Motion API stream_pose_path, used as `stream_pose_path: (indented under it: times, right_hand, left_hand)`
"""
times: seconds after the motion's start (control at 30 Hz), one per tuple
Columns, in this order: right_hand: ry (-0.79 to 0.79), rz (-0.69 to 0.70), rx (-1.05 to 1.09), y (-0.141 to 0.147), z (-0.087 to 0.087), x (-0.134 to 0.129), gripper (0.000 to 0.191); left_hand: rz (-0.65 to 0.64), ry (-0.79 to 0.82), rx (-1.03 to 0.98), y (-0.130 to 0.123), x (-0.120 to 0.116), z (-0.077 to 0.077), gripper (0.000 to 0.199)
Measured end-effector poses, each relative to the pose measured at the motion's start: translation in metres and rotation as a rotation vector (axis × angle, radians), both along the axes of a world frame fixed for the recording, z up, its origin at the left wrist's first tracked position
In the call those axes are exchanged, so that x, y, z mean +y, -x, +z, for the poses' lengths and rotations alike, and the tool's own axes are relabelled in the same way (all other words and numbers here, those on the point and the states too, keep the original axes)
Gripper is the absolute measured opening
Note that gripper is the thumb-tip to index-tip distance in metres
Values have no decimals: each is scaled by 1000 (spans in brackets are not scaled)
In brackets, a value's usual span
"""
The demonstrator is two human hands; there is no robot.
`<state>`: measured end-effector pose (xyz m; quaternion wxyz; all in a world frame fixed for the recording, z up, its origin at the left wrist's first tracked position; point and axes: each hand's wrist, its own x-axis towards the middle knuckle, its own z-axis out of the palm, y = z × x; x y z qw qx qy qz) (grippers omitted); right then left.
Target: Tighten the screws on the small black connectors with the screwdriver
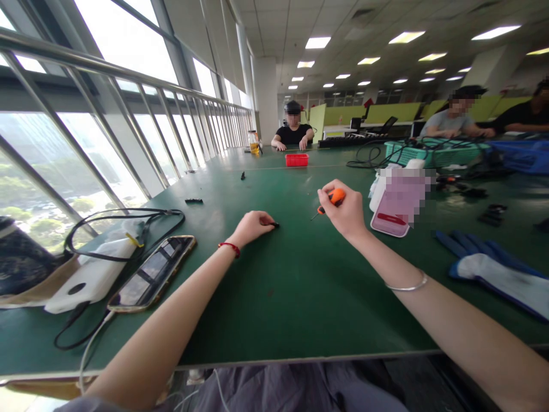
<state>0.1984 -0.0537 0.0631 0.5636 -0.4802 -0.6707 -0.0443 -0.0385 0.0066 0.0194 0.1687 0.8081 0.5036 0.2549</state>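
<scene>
My left hand (253,225) pinches a small black part (274,224) mid-table, right hand (345,213) fisted on the orange-handled screwdriver (331,201); next, tip must meet part.

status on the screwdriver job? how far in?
Early, it seems. Done: nothing finished shows near the hands. In hand: the right hand grips an orange-handled screwdriver, tip raised off the green table; the left hand pins a small black part to the table. Left: tip and part are apart; more small black pieces lie loose farther out.
</scene>
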Motion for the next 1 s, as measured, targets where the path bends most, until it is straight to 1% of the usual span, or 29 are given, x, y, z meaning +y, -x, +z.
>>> stream_pose_path:
  times: [0.07,0.1,0.13,0.2,0.27,0.37,0.57,0.7,0.77,0.9,1.0]
  right_hand:
    - [-26,49,79,5,4,-3,19]
    - [-36,78,117,7,5,-4,19]
    - [-43,110,152,8,6,-5,21]
    - [-48,163,201,9,7,-5,24]
    - [-57,186,219,8,8,-6,25]
    - [-66,178,213,6,8,-6,24]
    - [-61,86,126,3,5,-5,19]
    - [-56,63,96,3,3,-3,19]
    - [-52,63,88,3,2,-2,19]
    - [-47,67,73,4,0,-1,18]
    - [-43,66,59,3,0,-1,19]
  left_hand:
    - [-165,-22,-19,-30,-12,-3,19]
    - [-218,-29,-22,-42,-19,-4,19]
    - [-249,-28,-19,-50,-24,-4,19]
    - [-281,-23,-15,-58,-33,-4,20]
    - [-273,-22,-18,-58,-36,-4,22]
    - [-243,-37,-20,-55,-37,-4,22]
    - [-245,-92,-7,-58,-40,-2,20]
    - [-241,-124,-35,-60,-41,-5,18]
    - [-236,-85,-75,-60,-40,-8,17]
    - [-239,46,-173,-60,-36,-10,18]
    - [-238,94,-216,-61,-36,-10,18]
